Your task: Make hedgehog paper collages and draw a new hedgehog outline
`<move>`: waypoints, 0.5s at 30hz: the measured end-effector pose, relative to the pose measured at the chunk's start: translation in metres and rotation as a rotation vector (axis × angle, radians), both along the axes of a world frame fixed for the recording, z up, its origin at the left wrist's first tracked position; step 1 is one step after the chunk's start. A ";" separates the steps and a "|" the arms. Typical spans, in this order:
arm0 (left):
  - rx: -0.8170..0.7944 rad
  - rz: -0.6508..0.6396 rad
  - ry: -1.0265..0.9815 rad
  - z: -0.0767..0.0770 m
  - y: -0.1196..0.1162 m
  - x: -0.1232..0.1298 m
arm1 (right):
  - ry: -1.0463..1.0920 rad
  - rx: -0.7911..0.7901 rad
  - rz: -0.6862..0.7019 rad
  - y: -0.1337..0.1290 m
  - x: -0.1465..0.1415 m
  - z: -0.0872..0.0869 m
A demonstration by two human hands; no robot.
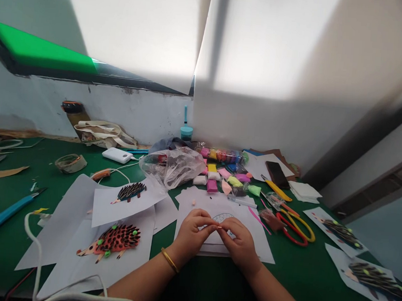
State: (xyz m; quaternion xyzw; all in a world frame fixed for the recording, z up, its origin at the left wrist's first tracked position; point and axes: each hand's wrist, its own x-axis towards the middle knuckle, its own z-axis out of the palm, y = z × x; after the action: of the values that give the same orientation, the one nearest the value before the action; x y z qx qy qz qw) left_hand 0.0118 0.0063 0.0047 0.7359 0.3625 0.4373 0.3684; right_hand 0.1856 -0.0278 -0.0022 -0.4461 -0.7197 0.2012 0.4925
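My left hand (196,231) and my right hand (238,241) meet above a white paper (259,248). The fingertips of both pinch a tiny pale pink piece (219,227), mostly covered by the fingers. Behind the hands, a drawn outline with small marks (222,216) shows partly on the paper. A small peach bit (193,202) lies on the sheet just beyond my left hand. Past the paper's far edge are several colored clay packets (212,185).
Hedgehog pictures (119,244) lie at left, others (341,231) at right. Scissors (294,223), a yellow cutter (279,190) and a phone (276,174) are at right. A plastic bag (175,167) sits behind. A white cable (39,258) and blue cutter (4,214) lie left.
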 end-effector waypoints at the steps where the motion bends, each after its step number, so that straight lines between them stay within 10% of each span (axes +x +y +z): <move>1: -0.003 -0.004 0.004 0.000 0.000 0.000 | 0.006 0.003 -0.006 0.000 0.000 0.000; 15: -0.013 0.033 0.017 0.002 -0.001 0.002 | -0.059 -0.031 -0.041 -0.001 -0.001 -0.001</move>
State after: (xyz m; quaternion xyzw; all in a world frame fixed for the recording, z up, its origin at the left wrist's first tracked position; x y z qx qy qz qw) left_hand 0.0136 0.0057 0.0066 0.7310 0.3806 0.4348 0.3630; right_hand 0.1844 -0.0290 -0.0033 -0.4741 -0.7215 0.1888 0.4679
